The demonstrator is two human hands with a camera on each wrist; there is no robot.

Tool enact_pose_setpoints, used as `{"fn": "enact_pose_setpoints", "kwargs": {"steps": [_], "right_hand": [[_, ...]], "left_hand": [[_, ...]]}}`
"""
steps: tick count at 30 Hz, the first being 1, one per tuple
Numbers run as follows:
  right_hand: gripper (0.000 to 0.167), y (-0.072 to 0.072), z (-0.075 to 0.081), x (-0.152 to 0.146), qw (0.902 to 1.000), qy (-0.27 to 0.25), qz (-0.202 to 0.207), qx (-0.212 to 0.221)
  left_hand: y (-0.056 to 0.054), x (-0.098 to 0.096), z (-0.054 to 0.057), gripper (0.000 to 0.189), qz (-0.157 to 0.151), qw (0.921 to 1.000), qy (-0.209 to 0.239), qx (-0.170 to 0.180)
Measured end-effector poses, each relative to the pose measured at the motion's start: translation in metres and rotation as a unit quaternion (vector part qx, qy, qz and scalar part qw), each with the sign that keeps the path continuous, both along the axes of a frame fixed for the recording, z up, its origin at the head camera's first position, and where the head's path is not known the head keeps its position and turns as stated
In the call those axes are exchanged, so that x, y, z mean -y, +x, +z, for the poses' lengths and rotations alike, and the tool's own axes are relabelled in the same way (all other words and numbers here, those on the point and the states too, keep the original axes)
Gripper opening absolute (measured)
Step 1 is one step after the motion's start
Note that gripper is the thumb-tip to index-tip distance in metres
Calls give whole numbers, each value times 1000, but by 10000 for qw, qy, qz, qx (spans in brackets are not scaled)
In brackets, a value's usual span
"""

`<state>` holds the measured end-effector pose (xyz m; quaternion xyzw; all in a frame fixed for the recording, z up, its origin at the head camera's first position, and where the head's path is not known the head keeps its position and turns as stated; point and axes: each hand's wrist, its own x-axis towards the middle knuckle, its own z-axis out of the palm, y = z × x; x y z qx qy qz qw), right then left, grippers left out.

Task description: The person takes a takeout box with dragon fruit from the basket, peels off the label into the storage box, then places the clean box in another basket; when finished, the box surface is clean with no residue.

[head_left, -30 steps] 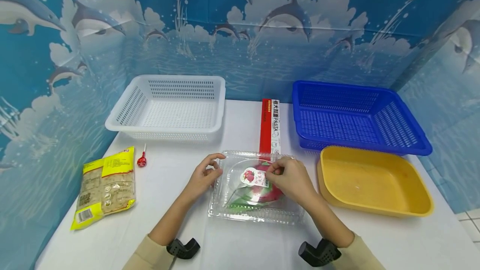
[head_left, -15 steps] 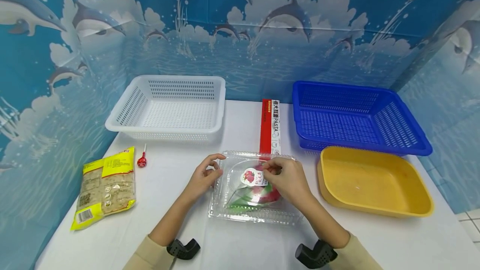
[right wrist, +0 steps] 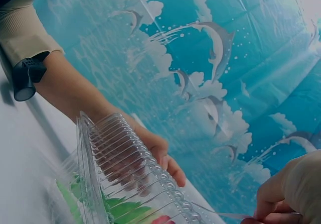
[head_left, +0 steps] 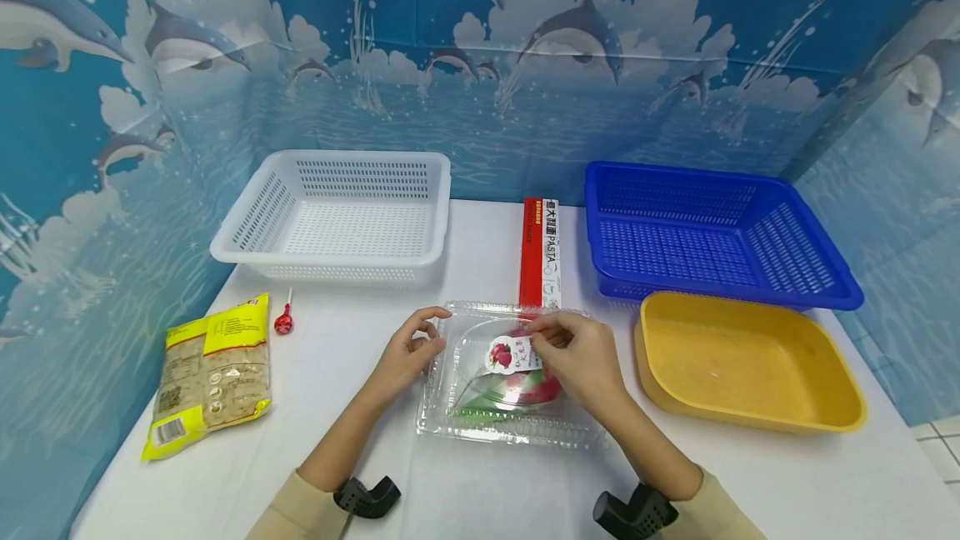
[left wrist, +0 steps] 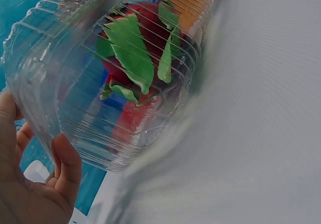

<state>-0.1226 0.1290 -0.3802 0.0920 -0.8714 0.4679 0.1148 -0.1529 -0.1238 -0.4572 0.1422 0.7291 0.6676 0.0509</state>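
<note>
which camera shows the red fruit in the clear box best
The left wrist view: the red fruit and its green leaves show large through the clear box. In the head view, the label and right hand cover part of it. The right wrist view catches only leaves and a little red at the bottom edge.

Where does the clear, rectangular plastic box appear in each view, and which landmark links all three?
Head: the clear, rectangular plastic box sits just below centre.
Left wrist: the box fills much of the upper left.
Right wrist: the box is at the bottom, left of centre, cut off.
Shared landmark: pointed green leaves inside it.
</note>
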Motion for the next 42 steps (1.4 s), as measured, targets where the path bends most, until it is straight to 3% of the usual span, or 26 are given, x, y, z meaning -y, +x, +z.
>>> {"fn": "enact_pose_setpoints", "kwargs": {"steps": [5,11,19,22,30,36,42], "right_hand": [[13,0,1,-3,9993,-350,17,124],[9,1,1,-10,9991,-306,-74,277],[8,3,2,-23,9979,-452,-266,383],[8,5,4,-28,9977,-354,-402,404],[8,9,7,-40,9968,-312,-629,372],[8,10,4,-50,9966,-337,-721,191],[11,11,3,-61,9943,-579,-850,283]], "left_hand": [[0,0,0,40,19,10000,-5,54],[0,0,3,42,2,9999,-30,170],[12,-3,30,39,-62,9999,-89,134],[14,-3,32,39,-57,9999,-78,122],[1,0,1,40,20,9999,-74,94],[2,0,1,40,28,10000,-49,38],[1,0,1,40,24,10000,-68,45]]}}
